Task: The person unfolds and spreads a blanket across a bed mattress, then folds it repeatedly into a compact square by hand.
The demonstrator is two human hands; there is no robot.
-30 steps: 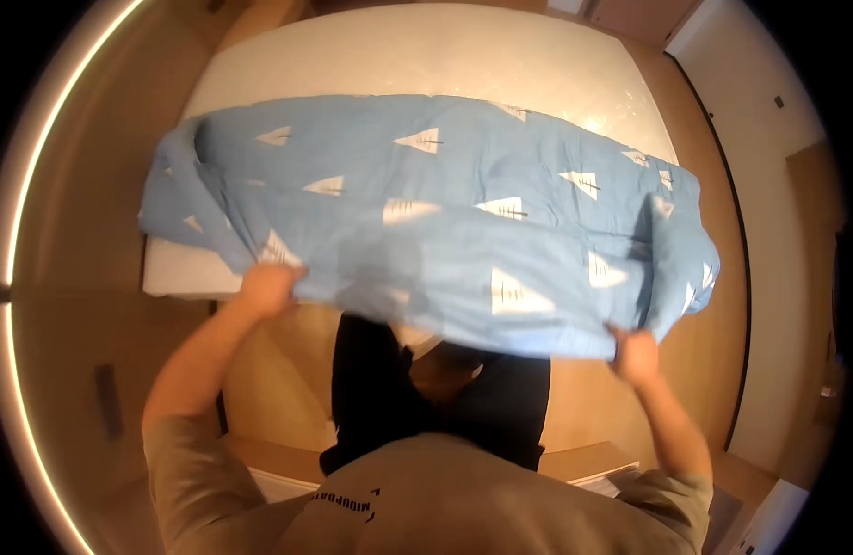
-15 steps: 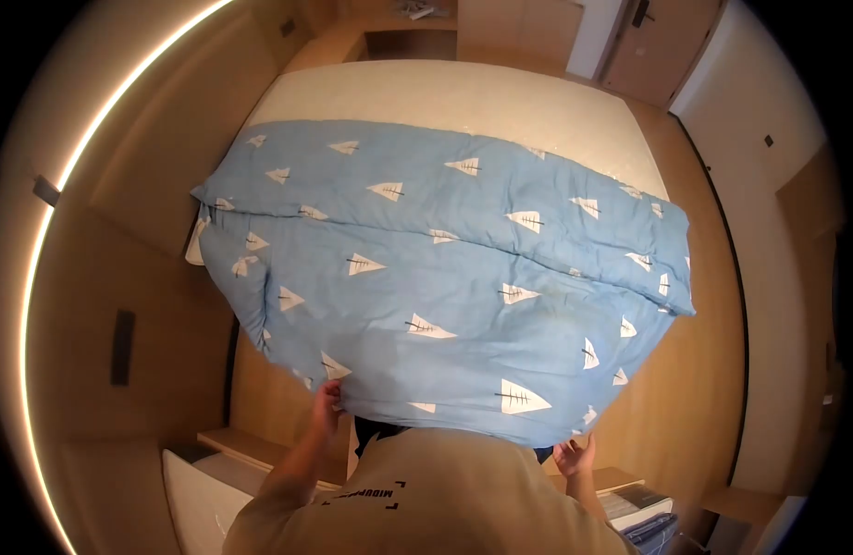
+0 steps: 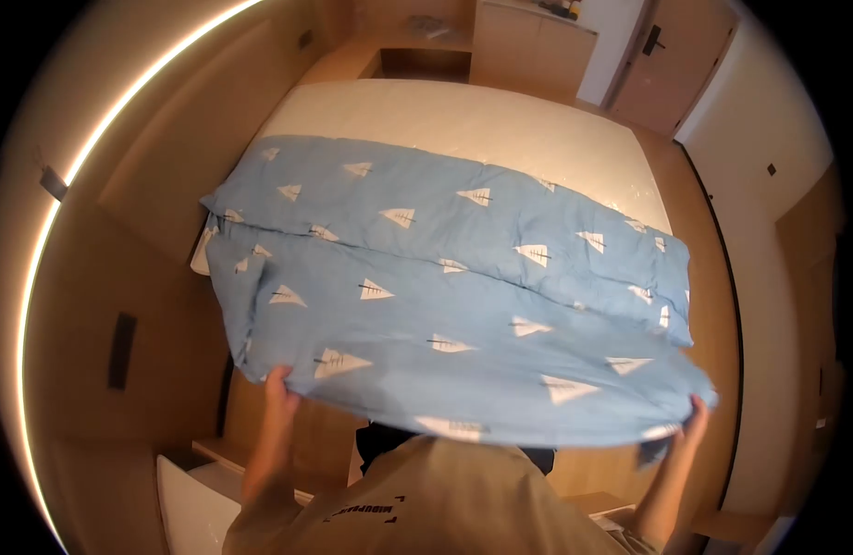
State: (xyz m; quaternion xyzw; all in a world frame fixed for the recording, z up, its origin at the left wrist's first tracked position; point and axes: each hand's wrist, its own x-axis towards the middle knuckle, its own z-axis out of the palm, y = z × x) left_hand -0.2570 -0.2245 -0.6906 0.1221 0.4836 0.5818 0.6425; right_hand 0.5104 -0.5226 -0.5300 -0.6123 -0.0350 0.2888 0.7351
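Note:
A blue quilt [image 3: 408, 324] printed with white trees lies over the near part of a bed, a long crease running across it. Its near edge is lifted off the bed and stretched between my hands in front of my body. My left hand [image 3: 280, 387] is closed on the edge at the left, fingers partly under the cloth. Out at the right corner, my right hand [image 3: 695, 421] grips the same edge, with a bit of cloth hanging below it. The edge sags between the two hands.
The bare cream mattress [image 3: 445, 111] shows beyond the quilt. A light-strip wall [image 3: 103, 277] runs along the left. Behind the bed stand a low cabinet [image 3: 528, 55] and a door [image 3: 672, 65]. Wooden floor [image 3: 699, 370] borders the bed at right.
My right hand has moved right and slightly up, pulling the quilt's near edge wider. My left hand has moved left. The edge is now raised and spread, and the view has shifted slightly.

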